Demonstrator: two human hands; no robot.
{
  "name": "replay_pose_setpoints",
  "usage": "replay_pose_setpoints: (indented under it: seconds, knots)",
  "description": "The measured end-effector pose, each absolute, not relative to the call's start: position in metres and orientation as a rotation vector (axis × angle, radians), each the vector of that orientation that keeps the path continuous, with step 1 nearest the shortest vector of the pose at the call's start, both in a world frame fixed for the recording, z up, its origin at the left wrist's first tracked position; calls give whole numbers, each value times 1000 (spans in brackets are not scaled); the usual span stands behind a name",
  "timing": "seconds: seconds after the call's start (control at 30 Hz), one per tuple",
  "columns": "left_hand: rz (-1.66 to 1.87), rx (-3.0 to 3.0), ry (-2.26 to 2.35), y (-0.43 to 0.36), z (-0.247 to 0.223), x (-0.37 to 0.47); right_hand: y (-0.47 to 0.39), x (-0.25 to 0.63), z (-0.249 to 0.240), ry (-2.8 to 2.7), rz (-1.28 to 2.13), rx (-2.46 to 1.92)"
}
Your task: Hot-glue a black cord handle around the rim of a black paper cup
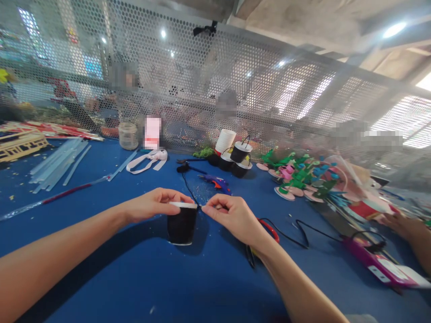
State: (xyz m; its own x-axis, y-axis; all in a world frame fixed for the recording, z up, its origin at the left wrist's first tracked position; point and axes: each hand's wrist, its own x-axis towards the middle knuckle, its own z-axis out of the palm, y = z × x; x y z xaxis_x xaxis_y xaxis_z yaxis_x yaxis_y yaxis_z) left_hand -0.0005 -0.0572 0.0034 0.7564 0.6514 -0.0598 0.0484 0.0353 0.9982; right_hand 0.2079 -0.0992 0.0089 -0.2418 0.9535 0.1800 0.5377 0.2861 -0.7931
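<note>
A black paper cup with a white rim [182,225] is held just above the blue table [134,282]. My left hand [160,204] grips its rim from the left, thumb in front and fingers behind. My right hand [232,213] pinches the end of a thin black cord [189,188] close to the cup's right rim. From there the cord runs up and back over the table. Behind my hands lies a blue and orange glue gun [217,183].
Glue sticks [60,163], a white ribbon [148,160] and a glass jar [128,136] stand or lie back left. Further right are black cups [239,152], green craft flowers [296,177], a purple power strip [379,264] and another person's hand [404,226]. A perforated metal screen [188,89] rises behind.
</note>
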Motion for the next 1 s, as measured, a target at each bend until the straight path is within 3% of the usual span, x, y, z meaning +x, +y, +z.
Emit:
replay_pose_setpoints:
  seconds: [0.67,1.0]
  knots:
    - [490,1391,524,-58,4,-1,-91,211,5,-2016,1120,-1198]
    - [437,1591,664,-47,-5,-6,-88,207,0,-2042,1023,-1240]
